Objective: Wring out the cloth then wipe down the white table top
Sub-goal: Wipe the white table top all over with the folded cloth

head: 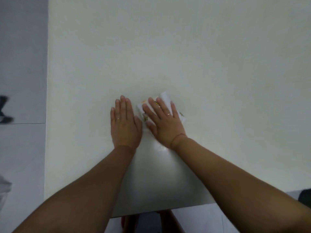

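A small white cloth [165,97] with yellow printed marks lies flat on the white table top [168,47]. My right hand [164,122] presses down on it with fingers spread, covering most of it; only its far corner and side edges show. My left hand [125,122] rests flat on the bare table just left of the cloth, fingers together, its thumb close to the cloth's left edge. Both forearms reach in from the near edge.
The table's left edge [47,115] runs top to bottom, with grey tiled floor [21,64] beyond it. The near edge [168,211] is below my arms. A dark object [4,108] sits on the floor at far left.
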Available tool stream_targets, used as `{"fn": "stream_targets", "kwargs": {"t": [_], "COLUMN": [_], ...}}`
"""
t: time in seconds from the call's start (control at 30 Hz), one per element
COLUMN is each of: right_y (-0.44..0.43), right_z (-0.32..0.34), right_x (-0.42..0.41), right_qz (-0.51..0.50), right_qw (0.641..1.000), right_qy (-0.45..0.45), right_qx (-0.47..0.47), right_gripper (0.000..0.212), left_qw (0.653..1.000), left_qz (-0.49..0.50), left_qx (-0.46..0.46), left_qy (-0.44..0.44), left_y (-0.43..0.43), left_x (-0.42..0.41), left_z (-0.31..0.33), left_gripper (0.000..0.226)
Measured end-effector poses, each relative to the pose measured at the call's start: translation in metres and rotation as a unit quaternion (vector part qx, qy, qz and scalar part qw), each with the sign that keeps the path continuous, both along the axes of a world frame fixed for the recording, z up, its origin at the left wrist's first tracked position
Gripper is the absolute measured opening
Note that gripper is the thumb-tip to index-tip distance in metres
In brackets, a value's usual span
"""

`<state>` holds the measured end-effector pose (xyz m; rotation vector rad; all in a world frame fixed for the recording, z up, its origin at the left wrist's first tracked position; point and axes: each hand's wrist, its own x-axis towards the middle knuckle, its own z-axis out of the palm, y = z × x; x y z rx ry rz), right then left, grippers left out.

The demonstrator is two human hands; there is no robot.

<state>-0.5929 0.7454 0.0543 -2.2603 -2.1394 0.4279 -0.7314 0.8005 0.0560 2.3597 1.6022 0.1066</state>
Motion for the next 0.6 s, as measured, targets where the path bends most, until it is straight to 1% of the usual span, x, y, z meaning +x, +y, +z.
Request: {"fn": "stream_targets", "kwargs": {"t": [0.03,0.07,0.1,0.17,0.2,0.23,0.27,0.3,0.37,0.43,0.47,0.5,0.53,0.6], "right_y": [0.001,0.005,0.011,0.027,0.036,0.043,0.049,0.053,0.051,0.053,0.054,0.056,0.059,0.071], "right_z": [-0.001,-0.003,-0.005,-0.006,-0.006,-0.005,-0.005,-0.004,-0.001,0.001,0.001,-0.001,-0.003,-0.005], "right_x": [0.018,0.036,0.05,0.055,0.044,0.027,0.008,-0.012,-0.034,-0.013,0.003,0.021,0.038,0.059], "right_qz": [-0.005,-0.04,-0.104,-0.254,-0.305,-0.327,-0.309,-0.256,-0.107,-0.006,0.016,0.011,-0.023,-0.148], "right_qw": [1.0,0.999,0.994,0.967,0.952,0.945,0.951,0.967,0.994,1.0,1.0,1.0,1.0,0.989], "right_qy": [-0.011,-0.022,-0.028,-0.022,-0.02,-0.016,-0.006,-0.002,0.0,0.018,0.02,0.012,0.003,-0.006], "right_qx": [0.003,-0.002,-0.008,-0.012,-0.01,-0.013,-0.014,-0.013,-0.017,-0.003,0.006,0.006,-0.002,-0.013], "right_gripper": [0.055,0.055,0.056,0.058,0.059,0.061,0.062,0.062,0.06,0.058,0.058,0.057,0.057,0.057], "left_qw": [1.0,1.0,1.0,1.0,1.0,1.0,1.0,1.0,0.999,1.0,1.0,1.0,1.0,1.0], "left_qz": [-0.003,-0.004,-0.003,0.0,0.0,-0.001,-0.001,0.002,0.009,0.009,0.007,0.007,0.008,0.011], "left_qx": [0.005,0.011,0.016,0.015,0.012,0.01,0.009,0.006,-0.002,-0.007,-0.009,-0.009,-0.008,-0.012], "left_qy": [0.002,0.001,0.0,0.004,0.008,0.012,0.016,0.021,0.031,0.03,0.025,0.019,0.013,0.012], "left_y": [0.001,0.0,0.0,-0.001,-0.001,-0.001,0.0,0.0,0.0,0.001,0.002,0.002,0.002,0.002], "left_x": [-0.001,-0.002,-0.002,-0.002,-0.002,-0.002,-0.002,-0.001,0.0,0.001,0.001,0.0,0.0,0.0], "left_z": [-0.003,-0.006,-0.007,-0.009,-0.01,-0.01,-0.009,-0.008,-0.005,-0.003,-0.002,-0.001,-0.001,-0.002], "left_gripper": [0.063,0.063,0.063,0.063,0.063,0.063,0.063,0.062,0.06,0.061,0.063,0.064,0.065,0.065]}}
